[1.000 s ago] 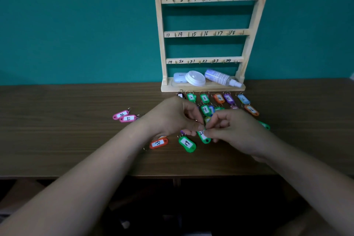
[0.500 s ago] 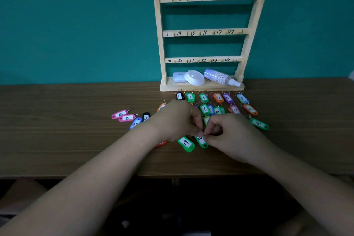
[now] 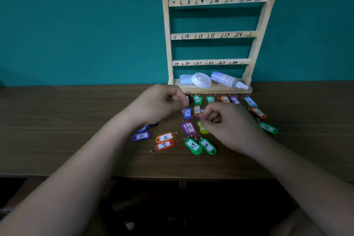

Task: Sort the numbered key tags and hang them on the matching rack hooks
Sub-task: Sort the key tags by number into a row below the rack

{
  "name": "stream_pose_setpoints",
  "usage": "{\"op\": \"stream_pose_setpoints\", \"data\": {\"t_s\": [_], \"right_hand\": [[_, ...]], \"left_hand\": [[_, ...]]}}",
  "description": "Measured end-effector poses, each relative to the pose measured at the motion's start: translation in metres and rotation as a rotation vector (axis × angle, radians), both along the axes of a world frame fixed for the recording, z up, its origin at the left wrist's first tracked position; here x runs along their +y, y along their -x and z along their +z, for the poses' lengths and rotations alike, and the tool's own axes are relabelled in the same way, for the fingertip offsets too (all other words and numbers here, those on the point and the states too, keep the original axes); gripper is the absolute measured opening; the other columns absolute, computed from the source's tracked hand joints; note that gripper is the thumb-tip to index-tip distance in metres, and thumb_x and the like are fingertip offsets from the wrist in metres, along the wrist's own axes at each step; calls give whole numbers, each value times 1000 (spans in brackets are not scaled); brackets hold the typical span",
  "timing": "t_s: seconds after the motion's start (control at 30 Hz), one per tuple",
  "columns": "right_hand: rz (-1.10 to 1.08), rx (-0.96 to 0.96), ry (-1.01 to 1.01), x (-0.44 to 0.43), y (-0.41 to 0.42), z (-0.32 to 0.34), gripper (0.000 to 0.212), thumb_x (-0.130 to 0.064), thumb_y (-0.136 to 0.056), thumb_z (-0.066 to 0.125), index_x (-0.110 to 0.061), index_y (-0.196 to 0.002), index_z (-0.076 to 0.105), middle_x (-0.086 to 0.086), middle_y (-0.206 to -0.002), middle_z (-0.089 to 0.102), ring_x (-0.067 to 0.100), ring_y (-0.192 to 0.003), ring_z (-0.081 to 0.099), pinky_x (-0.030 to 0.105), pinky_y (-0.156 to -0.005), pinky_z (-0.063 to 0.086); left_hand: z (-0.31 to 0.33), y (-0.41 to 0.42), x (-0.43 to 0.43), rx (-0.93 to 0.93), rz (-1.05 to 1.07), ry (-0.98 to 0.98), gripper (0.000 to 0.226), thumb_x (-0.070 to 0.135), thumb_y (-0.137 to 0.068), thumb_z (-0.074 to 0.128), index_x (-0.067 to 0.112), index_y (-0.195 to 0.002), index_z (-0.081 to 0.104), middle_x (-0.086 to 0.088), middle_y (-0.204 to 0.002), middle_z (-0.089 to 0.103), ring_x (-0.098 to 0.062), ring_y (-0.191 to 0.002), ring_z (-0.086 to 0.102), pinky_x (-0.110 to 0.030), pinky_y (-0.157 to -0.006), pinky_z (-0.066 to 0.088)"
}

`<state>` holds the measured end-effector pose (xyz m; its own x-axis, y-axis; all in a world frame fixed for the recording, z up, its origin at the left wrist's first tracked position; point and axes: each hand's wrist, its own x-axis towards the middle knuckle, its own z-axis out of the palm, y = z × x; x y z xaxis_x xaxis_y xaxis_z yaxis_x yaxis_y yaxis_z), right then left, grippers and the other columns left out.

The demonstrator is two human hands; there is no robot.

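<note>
Both hands had parted since the earlier frames, where they met over green tag 20 (image 3: 207, 146). That tag lay flat on the tabletop (image 3: 57, 120), just beside green tag 19 (image 3: 193, 146) on its left.

Left hand (image 3: 161, 103) had shifted up toward the rack (image 3: 166, 44). Its fingers (image 3: 177, 99) were curled, tips at the black tag (image 3: 189, 99) at the left end of the top row. Blurred: cannot tell whether they pinched it or only touched it.

Right hand (image 3: 228, 124) was over the middle of the layout, fingers (image 3: 213, 117) curled in, thumb against forefinger, just above a yellow-green tag (image 3: 201, 129). Cannot tell whether it gripped anything.

Other tags on the tabletop:
- Second row: blue tag 7 (image 3: 187, 113), orange tag 8 (image 3: 197, 110).
- Below those: pink tag 13 (image 3: 189, 127).
- Right of the right hand: green tag 18 (image 3: 268, 127).
- Near the left forearm: purple tag (image 3: 141, 136), orange tag (image 3: 164, 137), red tag (image 3: 164, 145).

The rack stood upright at the back of the tabletop, against the wall. On its base shelf lay a white case (image 3: 185, 79), a white lid (image 3: 201, 80) and a spray bottle (image 3: 226, 79) on its side.
</note>
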<state>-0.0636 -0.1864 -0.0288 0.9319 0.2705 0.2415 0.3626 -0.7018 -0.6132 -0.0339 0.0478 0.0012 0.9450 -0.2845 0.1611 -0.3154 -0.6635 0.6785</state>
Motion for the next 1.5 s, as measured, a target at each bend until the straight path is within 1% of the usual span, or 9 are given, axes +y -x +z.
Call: {"op": "stream_pose_setpoints", "data": {"t_s": [0.2,0.3,0.4,0.53,0.7,0.83,1.07,1.3,1.5], "right_hand": [[30,-36,-53,29,-13,-3,7,-24,-93,74,-30,-90,75,-14,-78,71,-5,-80,64,12,-67,48],[51,-43,-64,43,-20,-7,6,-23,-91,74,-29,-89,75,-14,-79,70,-1,-79,64,23,-70,53],[77,-40,-56,55,-25,-10,7,-24,-91,75,-29,-88,75,-14,-77,69,-2,-81,63,23,-68,52],[98,-69,-62,68,-28,-12,8,-22,-90,76,-29,-86,75,-14,-76,70,0,-75,63,19,-64,49],[123,-79,-49,79,-29,-14,7,-20,-90,75,-26,-89,77,-13,-80,72,3,-73,65,35,-73,59],[119,-87,-31,82,-30,-14,7,-21,-91,74,-27,-91,78,-14,-81,72,3,-74,65,38,-73,59],[143,-61,-16,82,-29,-15,7,-22,-93,75,-27,-96,78,-14,-85,71,0,-79,63,30,-74,57],[204,-84,54,80,-28,-18,6,-22,-92,76,-28,-94,78,-15,-90,65,-5,-81,60,16,-70,45],[235,-85,102,80,-28,-18,3,-28,-89,78,-31,-88,77,-14,-90,63,0,-89,62,38,-90,53]], "left_hand": [[3,-4,49,58,147,47,5,26,-97,75,23,-100,77,-4,-100,77,-23,-96,70,-34,-88,55],[-2,-9,70,70,220,52,4,25,-97,76,23,-100,77,0,-100,77,-18,-94,70,-29,-83,52],[-10,-13,89,86,273,35,4,23,-95,78,24,-98,77,4,-97,76,-12,-91,70,-29,-82,54],[-21,-15,111,84,335,0,9,16,-91,81,23,-96,78,5,-93,77,-12,-90,73,-30,-85,58],[-28,-16,125,112,408,-136,13,21,-84,86,26,-92,78,8,-90,78,-12,-89,72,-34,-89,58],[-29,-14,129,152,422,-180,13,22,-84,87,24,-94,78,5,-87,79,-15,-84,74,-34,-88,59],[-18,-8,122,16,352,-166,12,26,-84,87,29,-88,76,13,-86,77,-6,-87,71,-29,-83,56],[-10,13,101,181,99,-350,19,39,-81,89,33,-94,77,16,-91,74,5,-84,65,-19,-76,48],[-7,24,89,218,66,-448,24,43,-77,91,39,-95,76,19,-89,72,3,-85,64,-25,-83,51]]}}
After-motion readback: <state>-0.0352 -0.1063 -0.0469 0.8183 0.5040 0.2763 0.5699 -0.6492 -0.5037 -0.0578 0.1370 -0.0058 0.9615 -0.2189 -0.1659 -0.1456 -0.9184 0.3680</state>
